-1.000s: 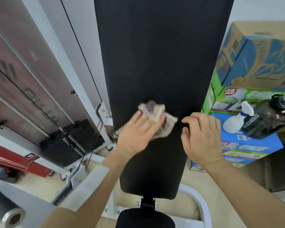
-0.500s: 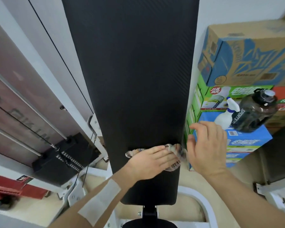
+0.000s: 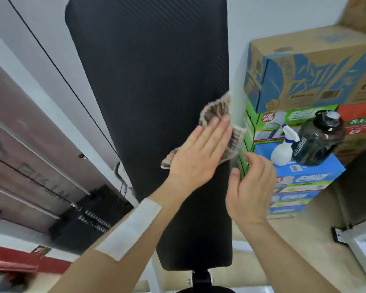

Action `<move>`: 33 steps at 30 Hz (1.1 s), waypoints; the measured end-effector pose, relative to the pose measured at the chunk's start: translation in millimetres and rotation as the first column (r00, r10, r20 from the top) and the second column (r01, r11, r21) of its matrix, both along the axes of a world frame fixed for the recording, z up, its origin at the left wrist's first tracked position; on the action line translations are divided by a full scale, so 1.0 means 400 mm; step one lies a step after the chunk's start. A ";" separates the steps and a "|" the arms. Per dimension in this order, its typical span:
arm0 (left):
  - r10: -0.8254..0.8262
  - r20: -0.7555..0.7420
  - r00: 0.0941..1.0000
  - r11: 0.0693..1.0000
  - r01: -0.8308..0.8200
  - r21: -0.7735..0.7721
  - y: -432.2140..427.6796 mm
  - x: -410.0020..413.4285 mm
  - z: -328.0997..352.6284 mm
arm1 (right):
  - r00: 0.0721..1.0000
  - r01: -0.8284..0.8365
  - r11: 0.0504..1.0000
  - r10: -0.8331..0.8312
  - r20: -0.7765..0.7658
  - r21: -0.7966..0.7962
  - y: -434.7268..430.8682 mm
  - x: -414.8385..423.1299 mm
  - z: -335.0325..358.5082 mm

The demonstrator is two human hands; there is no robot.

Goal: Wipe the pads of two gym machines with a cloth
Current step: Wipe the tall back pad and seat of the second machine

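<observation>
A long black back pad (image 3: pixel 148 85) of a gym bench runs up the middle of the view. My left hand (image 3: pixel 201 153) lies flat on a patterned cloth (image 3: pixel 217 111) and presses it against the pad's right edge. The cloth sticks out above and to the right of my fingers. My right hand (image 3: pixel 251 187) hovers just off the pad's right edge, fingers loosely curled, holding nothing. A white bandage (image 3: pixel 129 228) is stuck on my left forearm.
Stacked cardboard boxes (image 3: pixel 304 66) stand at the right, with a white spray bottle (image 3: pixel 283 149) and a dark sports jug (image 3: pixel 319 138) on a blue box. A cable machine's weight stack (image 3: pixel 87 216) and white frame stand at the left. The bench's black seat post (image 3: pixel 200 278) is below.
My left hand has slid the cloth up and to the right along the pad's right edge. My right hand has dropped a little lower. The view has tilted upward.
</observation>
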State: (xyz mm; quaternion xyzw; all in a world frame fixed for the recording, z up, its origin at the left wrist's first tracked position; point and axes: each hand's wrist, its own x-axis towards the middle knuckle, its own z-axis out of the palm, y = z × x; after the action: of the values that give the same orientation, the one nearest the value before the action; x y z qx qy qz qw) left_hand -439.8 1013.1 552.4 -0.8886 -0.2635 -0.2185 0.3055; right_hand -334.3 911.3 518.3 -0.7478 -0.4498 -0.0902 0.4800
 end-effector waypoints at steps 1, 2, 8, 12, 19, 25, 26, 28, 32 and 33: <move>-0.075 -0.186 0.980 0.997 0.073 -0.019 -0.019 -0.008 -0.058 | 0.997 0.018 1.000 -0.018 -0.069 -0.005 -0.006 -0.008 -0.010; -0.138 -0.351 0.926 0.990 0.133 -0.039 -0.034 -0.026 -0.111 | 0.993 0.026 1.000 -0.027 -0.116 -0.010 -0.015 -0.017 -0.023; -0.172 -0.449 0.877 0.985 0.158 -0.069 -0.007 -0.130 -0.054 | 0.983 0.030 0.995 -0.046 -0.178 -0.094 -0.062 -0.058 -0.072; -0.035 -0.172 0.984 0.993 0.054 0.108 0.108 -0.117 0.209 | 0.979 0.035 0.995 -0.053 -0.196 -0.095 -0.037 -0.070 -0.021; -0.010 0.129 0.992 0.999 0.004 0.053 0.071 0.052 0.214 | 0.939 0.110 0.982 -0.051 -0.340 0.157 0.011 -0.032 0.080; -0.193 -0.143 0.971 0.979 0.182 -0.092 0.016 0.074 0.089 | 0.807 -0.223 0.902 0.384 -0.449 0.370 0.051 -0.038 0.064; -0.218 -0.089 0.972 0.970 0.207 -0.125 0.014 0.074 0.098 | 0.744 -0.259 0.887 0.436 -0.506 0.383 0.056 -0.053 0.054; -0.280 0.004 0.960 0.952 0.278 -0.125 0.012 0.061 0.134 | 0.700 -0.263 0.879 0.458 -0.548 0.398 0.063 -0.079 0.041; -0.272 -0.074 0.960 0.958 0.263 -0.112 0.038 -0.011 0.230 | 0.896 -0.178 0.968 0.235 -0.378 0.178 0.102 -0.104 0.081; -0.260 -0.110 0.959 0.963 0.251 -0.095 0.050 -0.029 0.251 | 0.935 -0.138 0.985 0.166 -0.314 0.108 0.117 -0.103 0.101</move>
State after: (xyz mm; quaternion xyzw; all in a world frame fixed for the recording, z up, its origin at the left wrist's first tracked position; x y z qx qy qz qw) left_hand -451.4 1033.1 652.7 -0.9382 -0.1359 -0.1911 0.2544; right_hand -375.6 958.1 558.8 -0.6945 -0.4177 0.0516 0.5835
